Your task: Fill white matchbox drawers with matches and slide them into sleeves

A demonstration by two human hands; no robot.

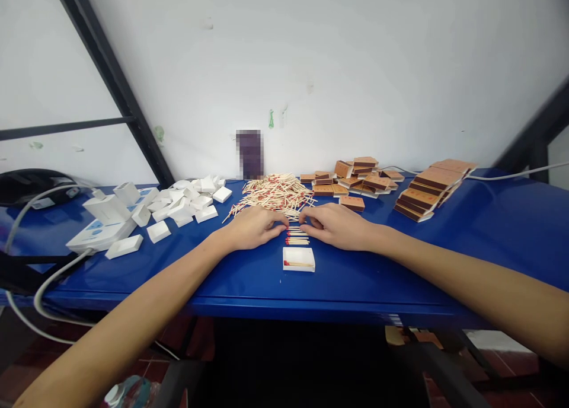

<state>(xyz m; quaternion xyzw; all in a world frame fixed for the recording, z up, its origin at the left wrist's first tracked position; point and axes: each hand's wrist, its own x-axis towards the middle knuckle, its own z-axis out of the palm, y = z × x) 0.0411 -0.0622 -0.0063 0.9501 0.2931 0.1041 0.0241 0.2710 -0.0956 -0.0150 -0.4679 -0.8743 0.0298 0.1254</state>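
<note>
My left hand [253, 227] and my right hand [338, 225] rest on the blue table [489, 230], fingertips curled toward each other. Between them lies a small aligned bunch of red-tipped matches [297, 237], which both hands' fingertips touch at its two ends. Just nearer to me sits an open white matchbox tray [299, 258] with a match or two inside. Behind the hands spreads a loose pile of matches [275, 193].
White empty trays [186, 205] are heaped at the left, beside larger white boxes [103, 224] and grey cables [53, 277]. Brown matchbox sleeves [355, 179] lie at the back right, with a stacked row [429, 191] further right. A white wall stands behind.
</note>
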